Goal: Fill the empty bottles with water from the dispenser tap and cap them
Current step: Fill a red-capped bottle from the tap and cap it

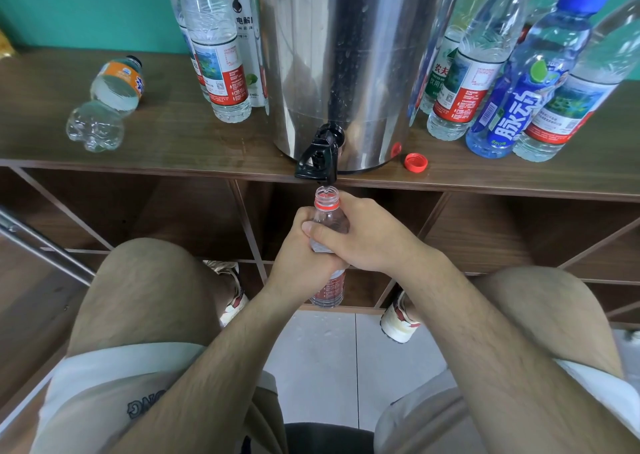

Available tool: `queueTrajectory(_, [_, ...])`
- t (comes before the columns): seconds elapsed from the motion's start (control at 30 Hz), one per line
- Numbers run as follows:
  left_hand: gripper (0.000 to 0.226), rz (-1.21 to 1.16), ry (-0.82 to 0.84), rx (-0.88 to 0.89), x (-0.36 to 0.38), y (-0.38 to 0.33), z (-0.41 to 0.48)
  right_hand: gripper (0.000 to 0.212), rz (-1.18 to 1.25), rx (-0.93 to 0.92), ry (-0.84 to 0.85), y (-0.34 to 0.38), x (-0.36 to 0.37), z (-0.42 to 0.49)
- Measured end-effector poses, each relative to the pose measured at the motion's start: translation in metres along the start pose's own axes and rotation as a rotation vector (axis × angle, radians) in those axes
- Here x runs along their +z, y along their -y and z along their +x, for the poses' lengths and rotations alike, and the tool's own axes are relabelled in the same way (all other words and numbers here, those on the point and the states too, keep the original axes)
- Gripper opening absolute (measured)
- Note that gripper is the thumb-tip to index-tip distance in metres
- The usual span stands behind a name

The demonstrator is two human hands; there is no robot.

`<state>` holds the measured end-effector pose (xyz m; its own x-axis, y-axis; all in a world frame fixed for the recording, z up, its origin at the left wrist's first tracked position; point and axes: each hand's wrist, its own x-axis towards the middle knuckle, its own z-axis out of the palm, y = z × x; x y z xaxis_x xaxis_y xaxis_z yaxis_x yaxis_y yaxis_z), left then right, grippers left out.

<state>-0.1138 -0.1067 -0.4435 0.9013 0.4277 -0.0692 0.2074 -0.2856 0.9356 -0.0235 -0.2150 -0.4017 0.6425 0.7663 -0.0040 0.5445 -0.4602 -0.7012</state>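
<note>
The clear plastic bottle [328, 215] stood upright in mid-air in front of the shelf edge, its uncapped threaded mouth, ringed by a red collar, just below the spout of the black plastic tap [320, 155]. Both hands were clamped on it: the left hand [300, 252] curled round the ribbed body from the left, and the right hand [369, 235] wrapped over the shoulder of the bottle, its fingers lying across those of the left. Below the hands the red-printed label and rounded base showed.

The tap jutted from the foot of a cylindrical dispenser [346, 55] of polished steel, beaded with droplets, standing on a dark wood-grain shelf [180, 138]. A ridged red cap [415, 161] lay on the wood just right of the dispenser's base. Left of it stood tall transparent bottles [218, 55] with red-and-white labels; farther left a lumpy-bottomed, orange-labelled bottle [110, 100] lay on its side. To the right stood more labelled bottles [467, 72], among them a blue-capped bottle [526, 82]. Pale floor tiles [322, 356] lay underfoot.
</note>
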Motion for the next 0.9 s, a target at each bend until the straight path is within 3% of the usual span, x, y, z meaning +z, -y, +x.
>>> queueTrajectory(0.9, [0.065,-0.008,-0.001,0.009,0.002,0.010,0.004,0.025,-0.008,0.006,0.004,-0.001,0.001,0.001])
